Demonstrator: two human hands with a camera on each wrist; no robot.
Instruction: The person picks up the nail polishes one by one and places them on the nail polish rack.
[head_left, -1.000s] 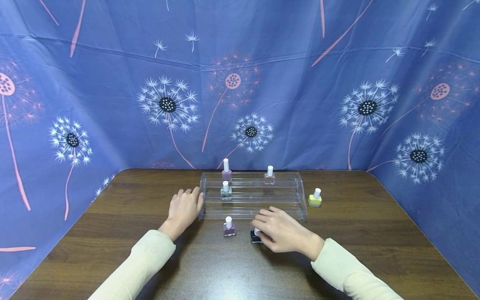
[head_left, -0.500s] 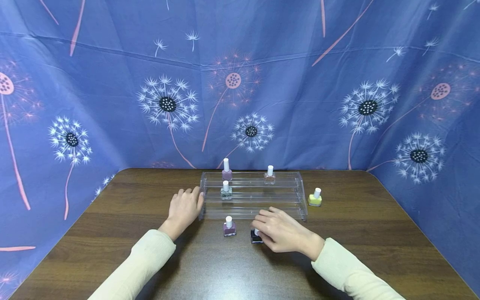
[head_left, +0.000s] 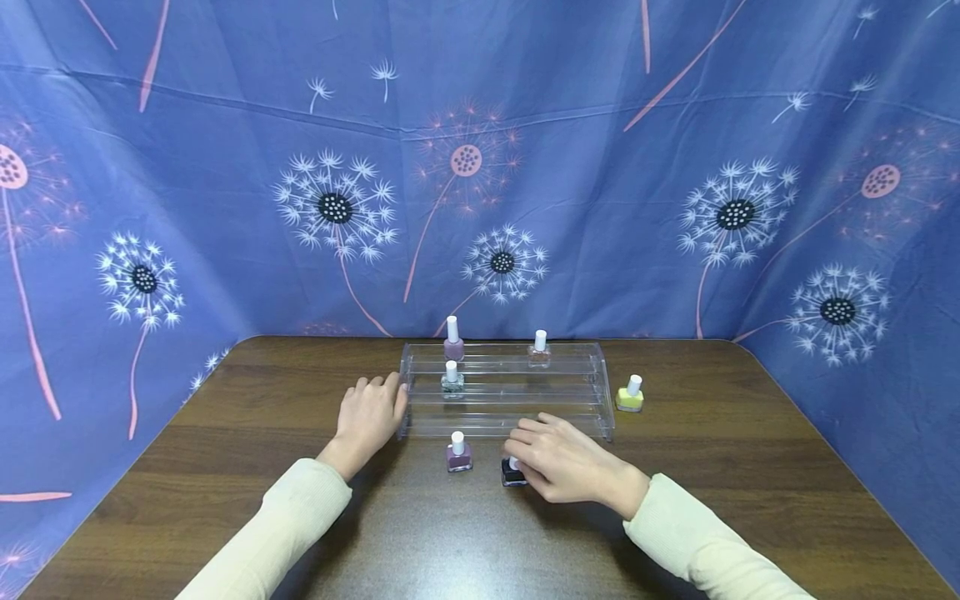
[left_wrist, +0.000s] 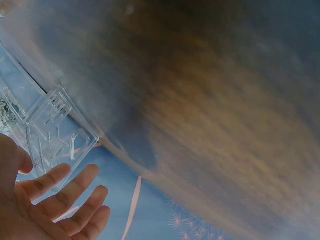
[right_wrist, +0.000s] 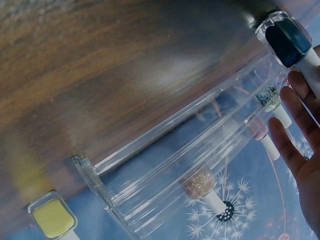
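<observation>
My right hand [head_left: 562,462] pinches the white cap of a nail polish bottle [head_left: 513,475] standing upright before the rack; the right wrist view shows its dark blue-black polish. My left hand [head_left: 367,417] lies at the left end of a clear stepped display rack [head_left: 487,422], thumb against its side and fingers loosely extended. On the rack's top tier stand a lilac polish [head_left: 453,348] and a glittery pinkish polish [head_left: 539,356]. A green glitter polish [head_left: 452,383] sits one tier lower. In front of the rack, left of the dark bottle, stands a purple polish [head_left: 459,458].
A yellow polish bottle [head_left: 629,400] stands on the wooden table [head_left: 420,533], just right of the rack. Behind the table's far edge hangs a blue dandelion-print cloth [head_left: 600,208], which also runs along both sides.
</observation>
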